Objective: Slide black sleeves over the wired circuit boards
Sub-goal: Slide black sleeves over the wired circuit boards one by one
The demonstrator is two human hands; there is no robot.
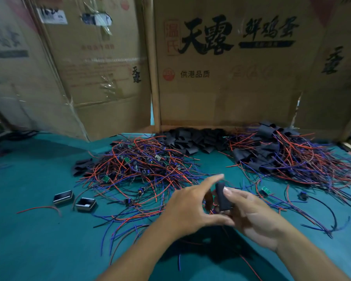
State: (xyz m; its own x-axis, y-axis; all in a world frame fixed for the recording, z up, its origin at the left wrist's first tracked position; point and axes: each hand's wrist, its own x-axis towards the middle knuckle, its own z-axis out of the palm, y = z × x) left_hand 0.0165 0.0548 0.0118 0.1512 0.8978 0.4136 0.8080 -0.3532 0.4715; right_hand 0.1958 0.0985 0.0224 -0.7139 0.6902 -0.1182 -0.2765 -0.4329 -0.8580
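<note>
My right hand (253, 216) grips a black sleeve (223, 197) upright between thumb and fingers, just above the green table. My left hand (190, 205) is beside it, index finger stretched forward past the sleeve's top and thumb reaching under it; whether it holds anything is hidden. Red and blue wires trail from below the sleeve. A tangled heap of bare wired circuit boards (142, 165) lies ahead on the left. A heap of sleeved boards (288, 155) lies to the right. Loose black sleeves (188, 138) are piled at the back.
Cardboard boxes (231, 67) wall off the back of the green table (39, 240). Two small open metal cases (63, 196) (86, 204) sit at the left. A few spare sleeves (82, 166) lie left of the wire heap. Stray wires and one loose board (264, 190) lie near my right hand.
</note>
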